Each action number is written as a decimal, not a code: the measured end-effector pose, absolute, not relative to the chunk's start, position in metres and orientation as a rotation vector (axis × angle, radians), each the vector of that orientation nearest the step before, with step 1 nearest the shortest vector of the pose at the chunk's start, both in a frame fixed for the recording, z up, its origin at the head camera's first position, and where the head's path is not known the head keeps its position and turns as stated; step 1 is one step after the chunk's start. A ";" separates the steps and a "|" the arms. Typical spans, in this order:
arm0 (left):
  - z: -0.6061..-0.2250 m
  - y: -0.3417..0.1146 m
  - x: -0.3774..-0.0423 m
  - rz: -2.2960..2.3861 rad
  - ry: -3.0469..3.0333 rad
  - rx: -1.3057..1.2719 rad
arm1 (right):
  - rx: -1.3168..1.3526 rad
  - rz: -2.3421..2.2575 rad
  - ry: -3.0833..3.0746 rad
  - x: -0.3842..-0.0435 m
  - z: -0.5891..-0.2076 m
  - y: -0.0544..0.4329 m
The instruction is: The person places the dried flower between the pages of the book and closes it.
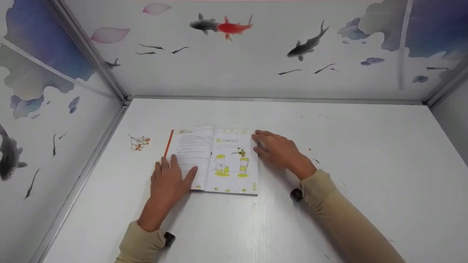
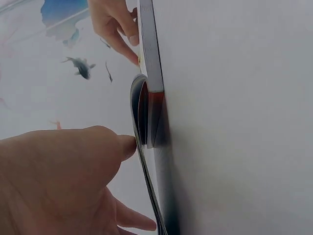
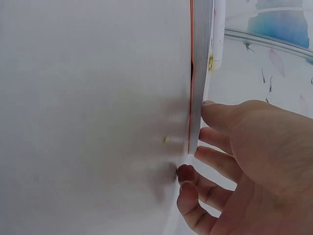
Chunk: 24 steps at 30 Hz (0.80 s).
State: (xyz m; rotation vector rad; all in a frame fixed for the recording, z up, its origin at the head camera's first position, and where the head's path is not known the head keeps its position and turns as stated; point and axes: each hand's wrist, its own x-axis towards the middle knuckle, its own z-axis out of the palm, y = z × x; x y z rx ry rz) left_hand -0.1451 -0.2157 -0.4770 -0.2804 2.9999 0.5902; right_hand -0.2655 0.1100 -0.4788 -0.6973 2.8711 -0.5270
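Note:
An open book [image 1: 232, 182] lies on the white table, its left page printed with text and its right page with yellow-green cartoon figures. My left hand [image 1: 168, 182] rests spread over the lower left page, thumb towards the middle. In the left wrist view, the left thumb [image 2: 128, 147] touches the curving pages [image 2: 143, 161]. At the upper right edge of the book is my right hand [image 1: 276, 148], its fingers bent loosely. The right wrist view shows the right thumb [image 3: 215, 115] against the page edge, with two fingertips close below it and the other fingers beyond the book's corner.
A small sprig with orange berries [image 1: 140, 142] lies left of the book. An orange cover edge [image 1: 169, 143] shows along the book's left side. White panels painted with fish [image 1: 307, 44] stand behind and to the left of the table [image 1: 358, 146].

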 end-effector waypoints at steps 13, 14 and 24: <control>-0.484 -0.222 -0.137 0.671 3.009 -0.219 | -0.722 -0.567 2.866 -0.265 -0.479 0.114; -0.484 -0.221 -0.137 0.700 3.004 -0.219 | -0.724 -0.571 2.864 -0.265 -0.479 0.114; -0.476 -0.206 -0.133 1.223 2.916 -0.172 | -0.720 -0.574 2.847 -0.265 -0.481 0.112</control>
